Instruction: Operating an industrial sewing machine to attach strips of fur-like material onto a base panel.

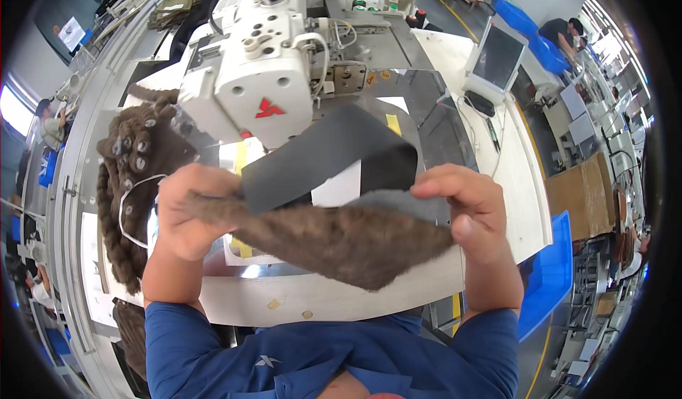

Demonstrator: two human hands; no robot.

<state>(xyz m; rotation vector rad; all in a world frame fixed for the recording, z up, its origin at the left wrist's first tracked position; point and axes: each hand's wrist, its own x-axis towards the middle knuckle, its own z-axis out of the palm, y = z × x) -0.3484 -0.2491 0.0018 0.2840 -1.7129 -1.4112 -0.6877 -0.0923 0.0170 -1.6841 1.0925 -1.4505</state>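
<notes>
My left hand [192, 211] grips the left end of a brown, furry fabric piece [341, 246] with a grey back; the piece is slightly blurred. My right hand [472, 214] holds its right end, with the index finger reaching along the upper edge and the thumb lower down. Just beyond the fur is a dark grey-black panel [320, 147] with a white rectangle [335, 184] on it; whether either hand also holds it I cannot tell. Above stands a white sewing machine head [259, 72], over a plate with yellow tape strips.
A pile of brown plush pieces [121, 193] with a white cord lies left. A screen [495, 51] stands on the right of the white table [320, 303]. A blue bin [550, 278] is at lower right. Co-workers [558, 36] work at other stations on both sides.
</notes>
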